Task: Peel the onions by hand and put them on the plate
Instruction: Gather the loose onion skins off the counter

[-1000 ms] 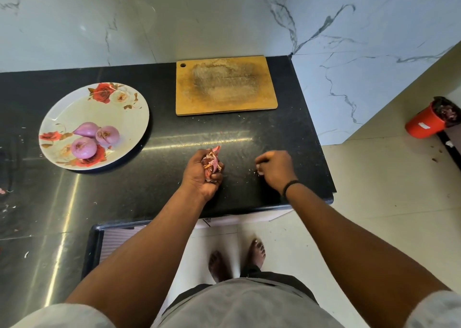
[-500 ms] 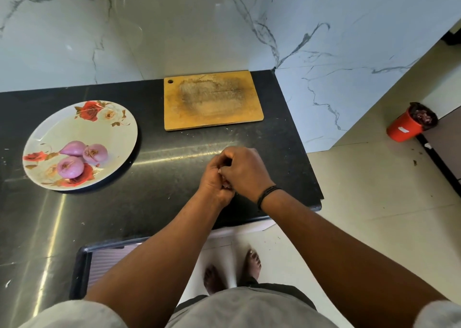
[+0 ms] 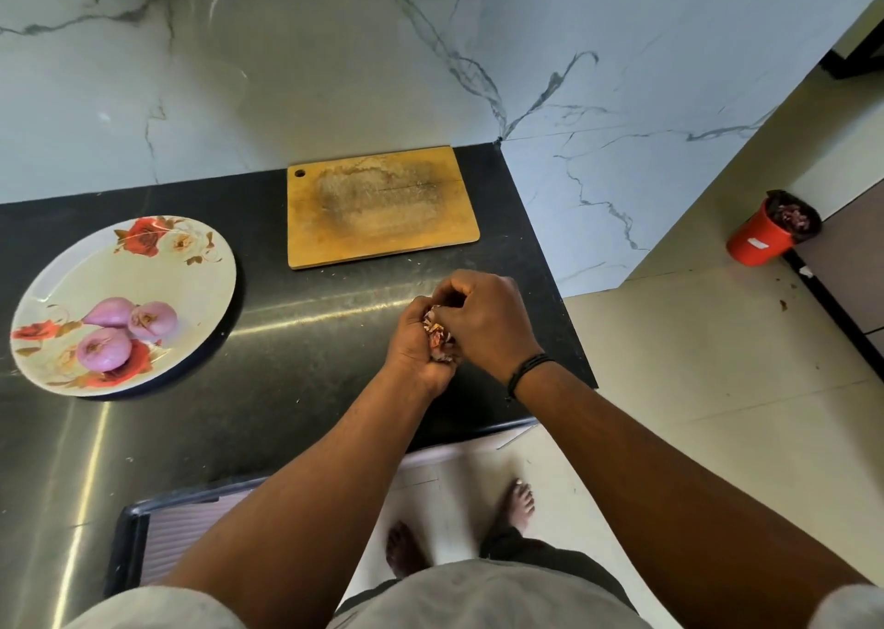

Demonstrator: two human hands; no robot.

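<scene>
- Black stone worktop (image 3: 306, 389): your two hands meet near its right edge, toward the front.
- Your left hand (image 3: 412, 348) curls round a bunch of onion skins (image 3: 436, 336); your right hand (image 3: 483, 324) lies over it, fingers bent onto the same bunch.
- Three peeled onions (image 3: 125, 332) lie together on the floral plate (image 3: 191, 265), toward the worktop's left side.
- A wooden cutting board (image 3: 382, 207) lies at the back edge, against the marble wall.
- A red bin (image 3: 760, 241) stands on the floor to the right.
</scene>
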